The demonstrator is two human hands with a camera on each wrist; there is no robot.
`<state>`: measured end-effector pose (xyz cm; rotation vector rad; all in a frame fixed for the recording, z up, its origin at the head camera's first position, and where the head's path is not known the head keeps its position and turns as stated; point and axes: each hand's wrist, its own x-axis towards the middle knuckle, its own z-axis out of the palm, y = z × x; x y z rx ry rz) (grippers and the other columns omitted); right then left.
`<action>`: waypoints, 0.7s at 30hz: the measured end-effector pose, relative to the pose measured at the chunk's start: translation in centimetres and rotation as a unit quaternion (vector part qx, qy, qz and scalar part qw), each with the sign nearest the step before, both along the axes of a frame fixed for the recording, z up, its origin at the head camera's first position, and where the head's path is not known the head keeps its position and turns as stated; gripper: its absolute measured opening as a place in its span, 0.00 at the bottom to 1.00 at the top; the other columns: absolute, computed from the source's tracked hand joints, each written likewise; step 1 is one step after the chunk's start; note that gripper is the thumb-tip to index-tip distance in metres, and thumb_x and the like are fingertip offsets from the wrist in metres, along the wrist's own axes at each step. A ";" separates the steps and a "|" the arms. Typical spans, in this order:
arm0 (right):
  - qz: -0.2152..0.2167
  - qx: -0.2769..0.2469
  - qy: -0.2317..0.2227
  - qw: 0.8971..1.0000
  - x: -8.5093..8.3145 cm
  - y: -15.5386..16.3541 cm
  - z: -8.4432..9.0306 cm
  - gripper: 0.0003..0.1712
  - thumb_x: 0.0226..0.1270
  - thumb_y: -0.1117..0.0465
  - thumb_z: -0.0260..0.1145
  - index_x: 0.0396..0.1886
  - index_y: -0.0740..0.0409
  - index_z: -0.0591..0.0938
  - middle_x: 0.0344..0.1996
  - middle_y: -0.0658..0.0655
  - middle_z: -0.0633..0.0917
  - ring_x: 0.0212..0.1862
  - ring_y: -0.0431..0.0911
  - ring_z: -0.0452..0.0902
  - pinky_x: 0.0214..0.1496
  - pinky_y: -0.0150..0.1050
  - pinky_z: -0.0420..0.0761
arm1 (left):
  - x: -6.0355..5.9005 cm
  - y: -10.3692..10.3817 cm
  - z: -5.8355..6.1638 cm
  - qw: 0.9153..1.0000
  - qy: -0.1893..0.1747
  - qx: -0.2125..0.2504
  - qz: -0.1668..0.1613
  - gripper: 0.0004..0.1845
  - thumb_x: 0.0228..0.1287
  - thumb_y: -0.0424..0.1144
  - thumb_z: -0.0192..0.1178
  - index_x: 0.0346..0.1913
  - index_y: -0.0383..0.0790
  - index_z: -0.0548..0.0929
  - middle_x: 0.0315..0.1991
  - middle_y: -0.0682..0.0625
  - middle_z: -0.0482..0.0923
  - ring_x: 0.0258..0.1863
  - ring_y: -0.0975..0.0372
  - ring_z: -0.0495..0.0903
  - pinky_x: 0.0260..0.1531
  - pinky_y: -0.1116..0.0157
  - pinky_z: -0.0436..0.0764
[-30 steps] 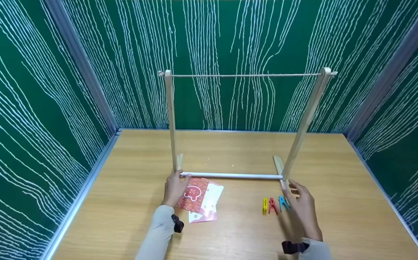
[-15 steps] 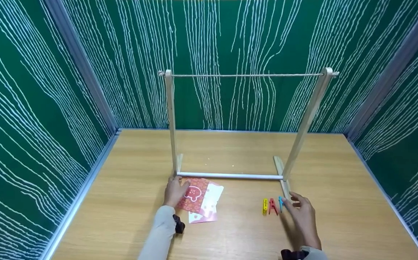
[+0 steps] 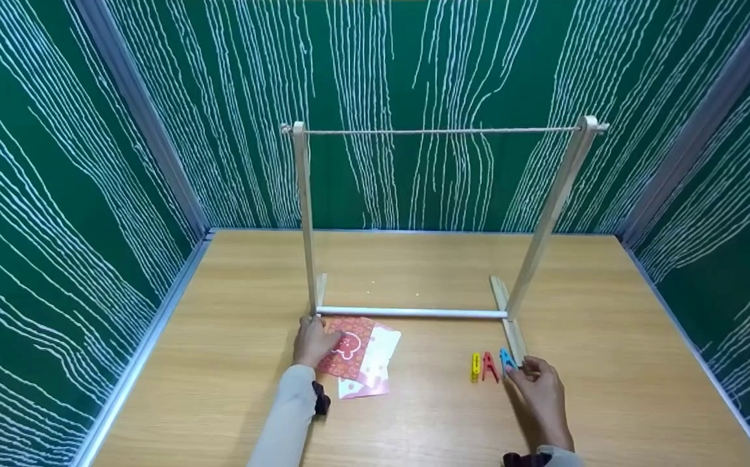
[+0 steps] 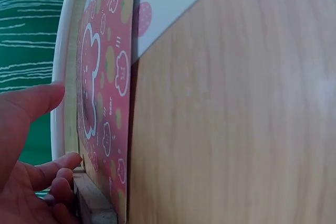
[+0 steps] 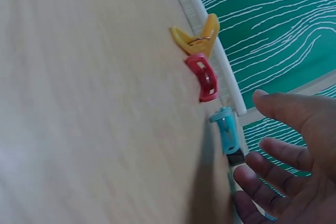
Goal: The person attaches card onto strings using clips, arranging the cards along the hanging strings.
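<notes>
On the red card (image 4: 104,95), we make out small white lettering (image 4: 111,106) beside the bear drawings (image 4: 122,73); it seems to read "bear", though blur keeps us unsure

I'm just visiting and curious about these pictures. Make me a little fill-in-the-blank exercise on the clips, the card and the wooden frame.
1. The red clip sits between the blue clip and the ____ clip.
2. Of the three clips, the right hand is nearest the ____ one.
3. The low bar of the wooden frame is coloured ____.
4. In the head view, the red card lies to the ____ of the clips.

Missing words: yellow; blue; white; left.
</notes>
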<state>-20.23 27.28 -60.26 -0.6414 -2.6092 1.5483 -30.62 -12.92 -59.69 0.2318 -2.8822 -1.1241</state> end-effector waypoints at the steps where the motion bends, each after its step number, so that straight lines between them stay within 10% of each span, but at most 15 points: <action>1: -0.001 0.002 -0.001 1.000 0.0 0.0 -0.1 0.36 0.64 0.54 0.66 0.63 0.75 0.66 0.51 0.71 0.74 0.49 0.56 0.75 0.40 0.32 0.73 | 0.0 0.0 0.0 1.000 0.002 -0.005 -0.004 0.28 0.50 0.49 0.69 0.47 0.30 0.77 0.48 0.37 0.69 0.39 0.50 0.75 0.39 0.55 0.76; 21: -0.023 0.038 -0.037 0.998 -0.5 -0.2 -1.1 0.31 0.57 0.58 0.70 0.53 0.75 0.73 0.48 0.72 0.71 0.48 0.60 0.70 0.49 0.51 0.73 | 0.1 0.3 -0.4 0.998 -0.006 -0.054 -0.008 0.36 0.41 0.51 0.76 0.50 0.31 0.75 0.51 0.36 0.68 0.42 0.47 0.76 0.45 0.51 0.78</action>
